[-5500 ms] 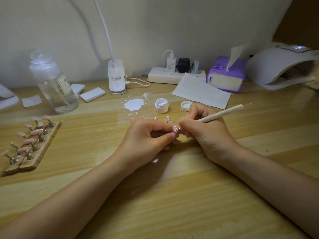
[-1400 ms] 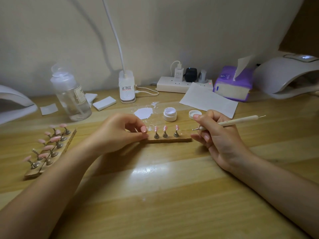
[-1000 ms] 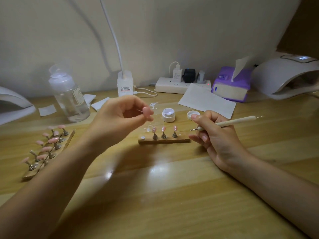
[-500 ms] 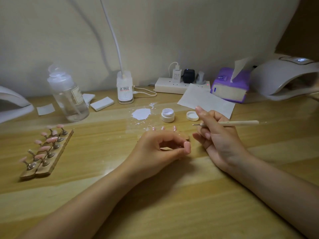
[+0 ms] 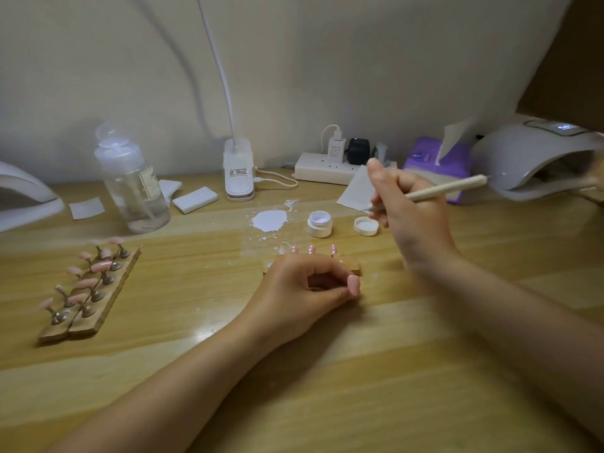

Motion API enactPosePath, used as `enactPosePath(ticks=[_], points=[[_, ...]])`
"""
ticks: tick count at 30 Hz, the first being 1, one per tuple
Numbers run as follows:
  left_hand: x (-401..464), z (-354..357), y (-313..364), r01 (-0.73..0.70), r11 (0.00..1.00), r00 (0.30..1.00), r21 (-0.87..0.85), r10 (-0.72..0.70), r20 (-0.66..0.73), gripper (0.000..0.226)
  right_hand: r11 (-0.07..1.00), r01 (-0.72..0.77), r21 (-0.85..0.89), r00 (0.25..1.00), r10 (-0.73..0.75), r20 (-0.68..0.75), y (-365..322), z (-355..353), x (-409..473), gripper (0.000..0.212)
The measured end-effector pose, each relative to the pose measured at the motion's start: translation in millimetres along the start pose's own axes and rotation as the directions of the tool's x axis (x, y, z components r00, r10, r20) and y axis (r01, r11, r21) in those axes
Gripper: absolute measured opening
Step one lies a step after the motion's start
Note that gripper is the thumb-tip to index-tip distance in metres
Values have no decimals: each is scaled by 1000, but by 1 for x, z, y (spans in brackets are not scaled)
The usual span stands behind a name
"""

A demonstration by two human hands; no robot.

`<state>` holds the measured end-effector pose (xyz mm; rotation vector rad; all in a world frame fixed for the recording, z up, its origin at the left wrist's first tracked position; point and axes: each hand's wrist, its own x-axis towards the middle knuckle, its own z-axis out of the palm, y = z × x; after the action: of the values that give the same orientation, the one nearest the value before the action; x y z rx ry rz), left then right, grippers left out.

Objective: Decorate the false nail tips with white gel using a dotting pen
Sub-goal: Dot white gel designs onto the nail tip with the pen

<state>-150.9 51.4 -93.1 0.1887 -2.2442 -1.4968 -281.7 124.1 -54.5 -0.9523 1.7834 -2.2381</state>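
My left hand [image 5: 304, 289] rests on the table in front of a small wooden holder [image 5: 352, 265] and pinches a pink false nail tip [image 5: 353, 285] between thumb and forefinger. Three more pink tips [image 5: 311, 249] stand on that holder, just behind my fingers. My right hand [image 5: 413, 214] is raised behind and to the right, gripping the cream dotting pen [image 5: 447, 188]. The pen's point faces left and down, above the jar's loose lid [image 5: 366, 225]. The open white gel jar [image 5: 319, 223] stands left of the lid. A white gel blob [image 5: 269, 220] lies on the table.
A second wooden holder [image 5: 98, 317] with several pink tips sits at the left. Behind stand a clear bottle [image 5: 134, 188], a lamp base [image 5: 239, 171], a power strip [image 5: 323, 168], a purple tissue pack [image 5: 434, 165] and a nail lamp [image 5: 536, 158].
My right hand has lifted and moved back with the pen, over the lid. My left hand stays on the table, still pinching the tip it took from the small holder.
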Motion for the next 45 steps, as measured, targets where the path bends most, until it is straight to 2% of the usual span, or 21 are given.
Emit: enactPosePath(ticks=[5, 8, 16, 19, 23, 32, 45], points=[[0, 0, 0, -2, 1000, 1000, 0, 2, 1, 8, 997, 33, -71, 997, -37, -64, 18, 19, 27, 33], [0, -1, -1, -10, 1000, 1000, 9, 10, 4, 10, 990, 43, -136, 994, -56, -97, 35, 29, 30, 36], [1, 0, -2, -12, 1000, 1000, 8, 12, -6, 4, 938, 113, -327, 992, -123, -12, 61, 31, 31, 46], [1, -1, -1, -7, 1000, 1000, 12, 7, -2, 9, 914, 106, -392, 993, -117, -3, 64, 31, 32, 47], [1, -1, 0, -6, 1000, 1000, 19, 6, 1, 18, 902, 100, -419, 995, -98, 26, 64, 30, 33, 46], [0, 0, -1, 6, 1000, 1000, 24, -6, -6, 5, 876, 115, -468, 993, -89, 77, 62, 30, 32, 45], [1, 0, -2, -9, 999, 1000, 31, 9, -2, 12, 854, 131, -503, 990, -90, 105, 62, 30, 32, 43]])
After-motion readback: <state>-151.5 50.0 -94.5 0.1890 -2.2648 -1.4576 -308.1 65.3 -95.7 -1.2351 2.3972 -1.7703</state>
